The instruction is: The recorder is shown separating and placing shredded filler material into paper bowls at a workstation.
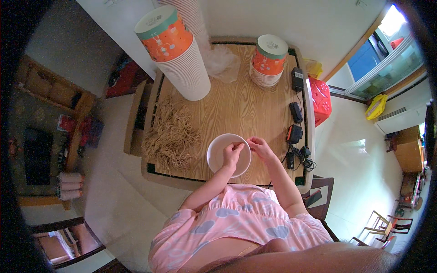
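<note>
On our worktop (pixel 227 107), the left hand (pixel 232 155) dips into a white bowl (pixel 217 155), the right hand (pixel 260 147) meets its rim, grips unclear; inverted bowl stacks (pixel 180 61) stand beyond.

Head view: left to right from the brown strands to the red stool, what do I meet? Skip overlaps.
Brown strands → white bowl → short cup stack → top black adapter → red stool.

I get blown-out white glare (pixel 393 21) at the upper right and a pale sheen on the floor (pixel 350 175) below it — the left side looks dim and grainy, the table (pixel 311 136) bows, black fills the corners.
</note>
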Demonstrator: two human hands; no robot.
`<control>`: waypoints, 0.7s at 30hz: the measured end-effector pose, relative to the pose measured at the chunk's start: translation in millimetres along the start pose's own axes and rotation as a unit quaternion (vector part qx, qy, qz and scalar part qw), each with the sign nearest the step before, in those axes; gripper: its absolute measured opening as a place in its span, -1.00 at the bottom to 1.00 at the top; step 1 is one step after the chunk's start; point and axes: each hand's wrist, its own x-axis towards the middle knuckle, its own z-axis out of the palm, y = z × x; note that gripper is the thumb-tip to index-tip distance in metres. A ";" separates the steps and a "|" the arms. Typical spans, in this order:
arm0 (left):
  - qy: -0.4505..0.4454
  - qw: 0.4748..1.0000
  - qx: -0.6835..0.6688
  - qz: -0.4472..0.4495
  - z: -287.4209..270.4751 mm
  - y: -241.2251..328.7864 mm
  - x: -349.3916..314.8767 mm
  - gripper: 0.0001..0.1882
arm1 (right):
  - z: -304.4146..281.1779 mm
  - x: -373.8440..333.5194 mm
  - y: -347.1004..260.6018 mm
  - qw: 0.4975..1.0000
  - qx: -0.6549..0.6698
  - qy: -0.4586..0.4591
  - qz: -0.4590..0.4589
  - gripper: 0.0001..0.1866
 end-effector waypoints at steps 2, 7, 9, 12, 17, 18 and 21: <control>-0.031 0.995 0.031 0.085 -3.6 1.5 1.0 -0.84 | 4.0 -1.4 -7.0 0.999 -0.048 0.011 -0.023 -0.87; -0.053 0.920 0.283 0.265 -14.3 63.3 -8.4 -0.77 | 15.4 -7.3 -34.1 0.964 -0.195 0.023 -0.178 -0.93; -0.048 0.806 0.442 0.390 -13.8 76.3 -0.4 -0.75 | 24.2 -6.4 -39.9 0.953 -0.240 0.039 -0.183 -0.94; -0.112 0.798 0.468 0.363 -10.1 83.7 15.5 -0.79 | 35.8 -2.7 -44.5 0.929 -0.293 0.065 -0.218 -0.94; -0.163 0.736 0.563 0.340 -7.4 96.3 16.9 -0.88 | 43.8 -3.4 -57.5 0.905 -0.321 0.103 -0.259 -0.95; -0.147 0.750 0.557 0.325 -7.3 89.3 20.2 -0.91 | 45.3 -5.5 -60.8 0.905 -0.325 0.109 -0.253 -0.96; -0.134 0.755 0.562 0.309 -10.1 78.7 23.3 -0.90 | 46.4 -10.4 -61.9 0.901 -0.337 0.123 -0.243 -0.96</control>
